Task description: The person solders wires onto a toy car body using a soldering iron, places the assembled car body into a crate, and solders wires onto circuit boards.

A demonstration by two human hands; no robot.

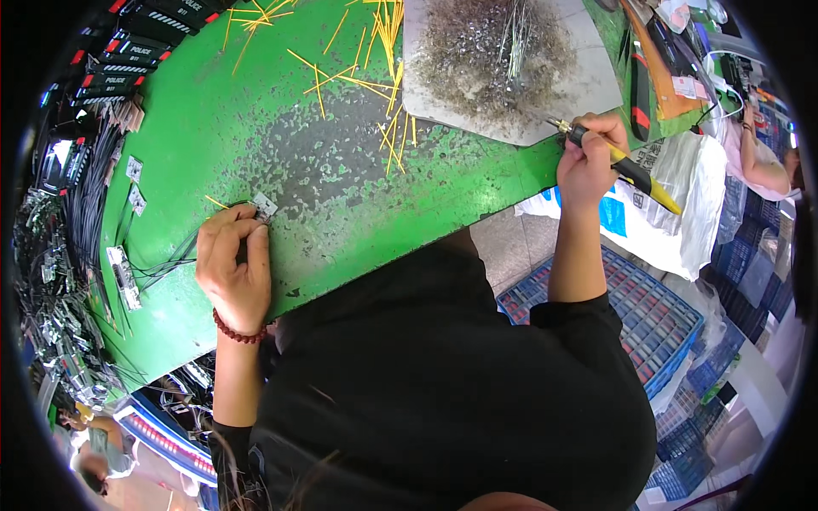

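My left hand (pixel 234 264) rests on the worn green workbench (pixel 409 213), its fingers pinched on a small silvery circuit board (pixel 265 206) with dark wires attached. A short yellow stick (pixel 216 202) pokes out beside those fingers. In my right hand (pixel 586 166) is a yellow and black soldering iron (pixel 632 173). Its metal tip points left, over the near right edge of a pale board (pixel 426 94). That board carries brown residue and a bundle of thin silvery wires (pixel 515 43). I cannot tell whether the tip touches it.
Thin yellow sticks (pixel 396 81) lie scattered near the pale board. Wired boards (pixel 123 277) and black cables (pixel 94 196) crowd the left edge, below stacked black cases (pixel 128 51). Red-handled pliers (pixel 639 94) lie far right. A blue crate (pixel 648 315) stands below; another person (pixel 763 162) is beyond.
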